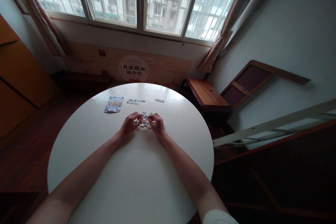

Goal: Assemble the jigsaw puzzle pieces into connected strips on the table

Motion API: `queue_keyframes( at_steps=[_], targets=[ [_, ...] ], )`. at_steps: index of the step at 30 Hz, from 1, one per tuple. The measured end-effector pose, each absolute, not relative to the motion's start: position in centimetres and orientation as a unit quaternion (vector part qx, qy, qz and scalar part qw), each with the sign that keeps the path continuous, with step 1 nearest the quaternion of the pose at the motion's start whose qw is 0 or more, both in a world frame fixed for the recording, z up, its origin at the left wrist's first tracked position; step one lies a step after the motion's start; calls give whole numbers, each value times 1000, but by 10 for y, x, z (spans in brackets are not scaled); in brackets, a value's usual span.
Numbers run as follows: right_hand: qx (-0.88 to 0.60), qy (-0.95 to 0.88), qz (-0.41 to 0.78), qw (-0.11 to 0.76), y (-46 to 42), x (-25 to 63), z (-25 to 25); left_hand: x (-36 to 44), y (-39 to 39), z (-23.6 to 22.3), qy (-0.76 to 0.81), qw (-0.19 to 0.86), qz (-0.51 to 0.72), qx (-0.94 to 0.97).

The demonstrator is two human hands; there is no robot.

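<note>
A small heap of loose jigsaw pieces (144, 124) lies on the round white table (126, 171), between my two hands. At the heap's left edge is my left hand (130, 122), its fingers curled in towards the thumb; what they hold, if anything, is too small to make out. My right hand (157, 124) reaches in from the other side, thumb and forefinger pinched at a jigsaw piece on the heap's upper right. A few single pieces (144, 112) lie just beyond the heap.
Rows of jigsaw pieces (135, 101) are laid out farther back, with a smaller group (159, 100) to their right. A blue printed picture sheet or packet (113, 104) lies at the left. Beyond the table stand a wooden bench (207, 92) and a barred window (168, 3).
</note>
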State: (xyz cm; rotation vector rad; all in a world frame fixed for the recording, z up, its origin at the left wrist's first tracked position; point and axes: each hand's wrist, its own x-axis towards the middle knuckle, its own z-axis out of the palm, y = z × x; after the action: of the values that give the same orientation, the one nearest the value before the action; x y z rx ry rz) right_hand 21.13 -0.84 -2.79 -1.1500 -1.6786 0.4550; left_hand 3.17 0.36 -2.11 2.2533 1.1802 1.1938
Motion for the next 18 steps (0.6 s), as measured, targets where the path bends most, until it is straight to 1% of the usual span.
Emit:
queue_keyframes(
  at_steps=[3,10,13,18],
  targets=[
    [-482,-696,191,497,-9,211,-28,32,2,-18,392,145,431,799],
    [-472,-701,194,497,-7,211,-30,32,6,-23,399,96,380,829],
    [-468,-703,190,502,-7,211,-31,31,8,-25,397,98,381,829],
    [-472,-706,188,494,-6,212,-31,32,9,-25,381,131,385,831]
  ],
)
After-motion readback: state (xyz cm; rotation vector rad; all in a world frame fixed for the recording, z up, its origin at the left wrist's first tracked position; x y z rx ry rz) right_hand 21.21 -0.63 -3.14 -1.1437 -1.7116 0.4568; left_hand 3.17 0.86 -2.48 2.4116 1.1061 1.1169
